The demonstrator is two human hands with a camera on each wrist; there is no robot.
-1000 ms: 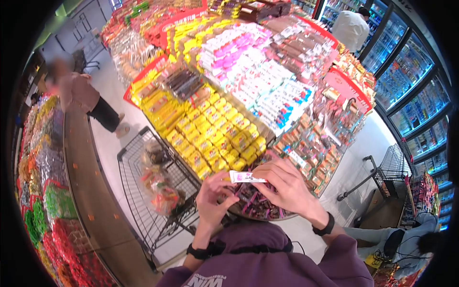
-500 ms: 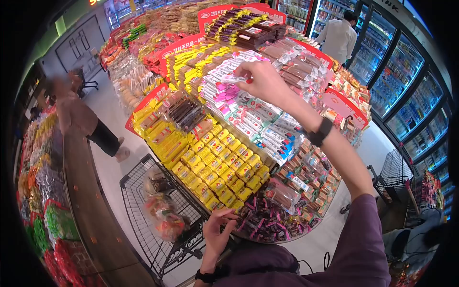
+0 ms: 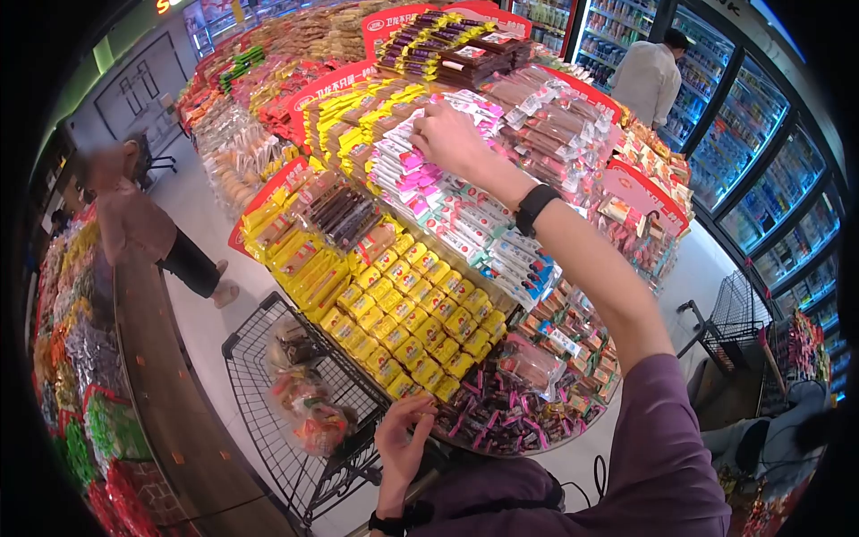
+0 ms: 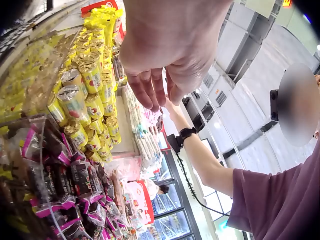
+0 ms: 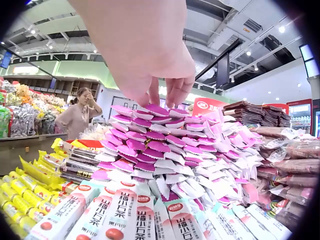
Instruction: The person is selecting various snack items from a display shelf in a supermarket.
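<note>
My right hand (image 3: 452, 141) reaches over a pile of pink-and-white packets (image 3: 407, 174) on the display. In the right wrist view the fingers of this hand (image 5: 145, 55) point down onto the top of the packet pile (image 5: 170, 145), with a gap between thumb and fingers; whether a packet is between the hidden fingertips is unclear. Loosely bent and holding nothing visible, my left hand (image 3: 401, 443) hovers by the display's near edge, beside yellow packs (image 3: 416, 331) and dark-and-pink candies (image 3: 501, 416). The left wrist view shows the same hand (image 4: 170, 45) with its fingers hanging.
A shopping cart (image 3: 246, 345) with bagged goods stands at the left, near a person (image 3: 139, 219). Teal-and-white boxes (image 5: 122, 212) lie in front of the pile. Another person (image 3: 649, 80) stands by the coolers (image 3: 752, 161); a second cart (image 3: 734, 309) is at the right.
My right hand went from holding a small white-and-pink packet with the left near my body to the pile, then shifted slightly left there. The left hand moved lower and no longer touches the packet.
</note>
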